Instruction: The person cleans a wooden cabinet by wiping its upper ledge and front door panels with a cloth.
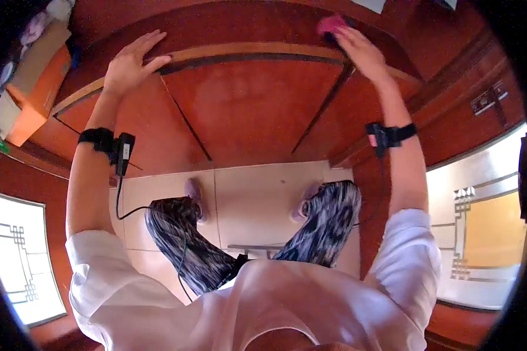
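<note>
Fingers point(147, 42), left hand point(126, 69): thumb spread wide, nothing held, at cabinet point(240, 105) edge.
Fingers, right hand point(364, 54): extended at pink cloth point(332, 24) (grip: cannot tell).

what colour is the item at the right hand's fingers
The item at the right hand is mostly pink; head view.
</note>
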`<state>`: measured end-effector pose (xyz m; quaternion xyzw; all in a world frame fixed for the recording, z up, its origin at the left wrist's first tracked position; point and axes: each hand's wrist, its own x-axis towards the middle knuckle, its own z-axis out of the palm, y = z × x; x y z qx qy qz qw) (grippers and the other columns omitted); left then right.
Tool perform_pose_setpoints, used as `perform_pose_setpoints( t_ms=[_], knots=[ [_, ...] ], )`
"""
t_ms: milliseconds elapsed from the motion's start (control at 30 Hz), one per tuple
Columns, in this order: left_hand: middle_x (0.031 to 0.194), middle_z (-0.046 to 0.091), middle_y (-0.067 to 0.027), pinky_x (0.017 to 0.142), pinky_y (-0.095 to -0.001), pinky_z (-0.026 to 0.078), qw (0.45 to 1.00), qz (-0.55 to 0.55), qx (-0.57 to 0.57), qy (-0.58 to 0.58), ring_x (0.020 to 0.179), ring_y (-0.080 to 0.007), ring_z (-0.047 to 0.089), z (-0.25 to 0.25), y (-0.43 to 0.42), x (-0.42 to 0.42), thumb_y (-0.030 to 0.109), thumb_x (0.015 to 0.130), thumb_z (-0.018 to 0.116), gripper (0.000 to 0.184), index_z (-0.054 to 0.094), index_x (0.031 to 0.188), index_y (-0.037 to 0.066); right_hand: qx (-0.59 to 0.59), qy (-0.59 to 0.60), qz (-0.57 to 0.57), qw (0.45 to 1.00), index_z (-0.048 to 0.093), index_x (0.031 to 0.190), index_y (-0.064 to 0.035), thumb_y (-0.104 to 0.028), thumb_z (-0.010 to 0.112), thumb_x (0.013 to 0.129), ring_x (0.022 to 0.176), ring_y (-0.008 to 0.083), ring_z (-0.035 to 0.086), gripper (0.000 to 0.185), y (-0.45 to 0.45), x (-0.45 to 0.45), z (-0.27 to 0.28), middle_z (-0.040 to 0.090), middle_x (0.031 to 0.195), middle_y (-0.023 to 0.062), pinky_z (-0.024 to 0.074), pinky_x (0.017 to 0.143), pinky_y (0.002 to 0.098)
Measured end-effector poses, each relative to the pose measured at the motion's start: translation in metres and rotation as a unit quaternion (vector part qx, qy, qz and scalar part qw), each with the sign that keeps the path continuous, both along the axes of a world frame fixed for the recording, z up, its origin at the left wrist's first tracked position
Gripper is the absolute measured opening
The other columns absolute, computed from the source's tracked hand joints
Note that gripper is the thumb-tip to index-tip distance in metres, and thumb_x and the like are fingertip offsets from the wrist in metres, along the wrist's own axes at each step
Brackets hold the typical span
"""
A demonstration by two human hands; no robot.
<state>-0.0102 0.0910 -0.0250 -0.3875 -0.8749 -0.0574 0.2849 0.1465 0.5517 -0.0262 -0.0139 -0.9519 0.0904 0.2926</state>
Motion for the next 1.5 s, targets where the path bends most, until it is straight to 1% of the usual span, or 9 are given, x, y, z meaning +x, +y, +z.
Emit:
perform_pose_setpoints(
  t_ms=[167,367,433,633,700,733,933,1133,1500],
  knots=[
    [0.138,0.045,-0.0056,0.102,-0.0380,0.037,1.000,-0.005,0.004,-0.002,0.126,-0.0279,0.044,0.002,0.001,0.004,0.048,0.086,0.055,0.056,0.045,0.135,0.022,-0.040,-0.046,-0.130,0.990,0.043,0.137,-0.0204,-0.058,0.038,0.090,0.131,0.0265,0.037,0.060,0.130,0.019,-0.006,0.038,0.144,0.0064,0.0288,0.107,0.0387],
    [0.137,0.047,-0.0052,0.099,-0.0391,0.041,0.999,-0.003,0.024,0.022,0.123,-0.0287,0.047,-0.006,0.003,-0.003,0.055,0.085,0.054,0.060,0.046,0.134,0.022,-0.099,-0.088,-0.169,0.977,0.043,0.137,-0.0165,-0.059,0.041,0.089,0.135,0.0253,0.031,0.065,0.155,-0.007,-0.002,0.036,0.145,0.0092,0.0233,0.110,0.0367],
    [0.135,0.048,-0.0112,0.102,-0.0397,0.038,1.000,0.018,0.005,-0.007,0.124,-0.0292,0.045,0.006,0.008,0.022,0.067,0.082,0.047,0.075,0.051,0.130,0.010,-0.121,-0.125,-0.115,0.978,0.043,0.137,-0.0155,-0.056,0.041,0.090,0.136,0.0252,0.029,0.062,0.146,-0.020,0.004,0.035,0.146,0.0091,0.0214,0.111,0.0354],
    [0.133,0.050,-0.0118,0.101,-0.0379,0.039,0.999,-0.017,0.017,0.029,0.122,-0.0279,0.047,-0.003,0.013,0.008,0.069,0.081,0.045,0.077,0.053,0.128,0.009,0.025,-0.114,0.081,0.990,0.038,0.141,-0.0192,-0.049,0.039,0.094,0.139,0.0211,0.021,0.055,-0.028,-0.080,0.005,0.028,0.149,0.0087,0.0189,0.111,0.0316],
    [0.133,0.050,-0.0116,0.100,-0.0378,0.039,1.000,-0.010,0.016,0.025,0.122,-0.0278,0.048,-0.001,0.016,0.010,0.069,0.081,0.045,0.077,0.053,0.128,0.009,0.051,-0.085,0.112,0.989,0.037,0.141,-0.0169,-0.050,0.038,0.094,0.139,0.0218,0.023,0.057,-0.073,-0.113,-0.001,0.029,0.148,0.0096,0.0195,0.111,0.0306],
    [0.133,0.051,-0.0114,0.100,-0.0376,0.040,1.000,-0.007,0.016,0.022,0.122,-0.0276,0.048,-0.001,0.016,0.010,0.070,0.080,0.045,0.078,0.054,0.127,0.009,-0.047,-0.231,0.043,0.971,0.033,0.143,-0.0166,-0.050,0.034,0.096,0.140,0.0240,0.018,0.058,-0.149,-0.083,0.031,0.019,0.152,0.0083,0.0155,0.113,0.0339],
    [0.131,0.051,-0.0121,0.099,-0.0381,0.040,1.000,-0.003,0.016,0.006,0.121,-0.0278,0.048,0.004,0.017,0.012,0.068,0.079,0.051,0.077,0.054,0.126,0.007,0.012,-0.208,0.121,0.970,0.032,0.143,-0.0152,-0.049,0.027,0.095,0.136,0.0303,0.024,0.059,-0.258,-0.091,0.034,0.018,0.152,0.0089,0.0183,0.112,0.0394],
    [0.133,0.049,-0.0132,0.101,-0.0394,0.039,0.999,-0.008,0.026,-0.033,0.123,-0.0302,0.046,0.007,0.011,0.019,0.067,0.078,0.052,0.078,0.052,0.128,0.007,0.001,-0.191,0.223,0.956,0.035,0.141,-0.0130,-0.052,0.030,0.095,0.134,0.0311,0.029,0.061,-0.199,-0.068,0.029,0.022,0.151,0.0099,0.0236,0.110,0.0364],
    [0.136,0.046,-0.0151,0.102,-0.0416,0.037,0.998,-0.007,-0.003,-0.056,0.124,-0.0338,0.044,0.013,0.004,0.022,0.066,0.081,0.050,0.078,0.048,0.131,0.007,-0.092,-0.128,0.036,0.987,0.036,0.141,-0.0112,-0.052,0.043,0.092,0.137,0.0202,0.026,0.065,0.145,-0.017,0.000,0.030,0.148,0.0074,0.0196,0.110,0.0305]
  ],
)
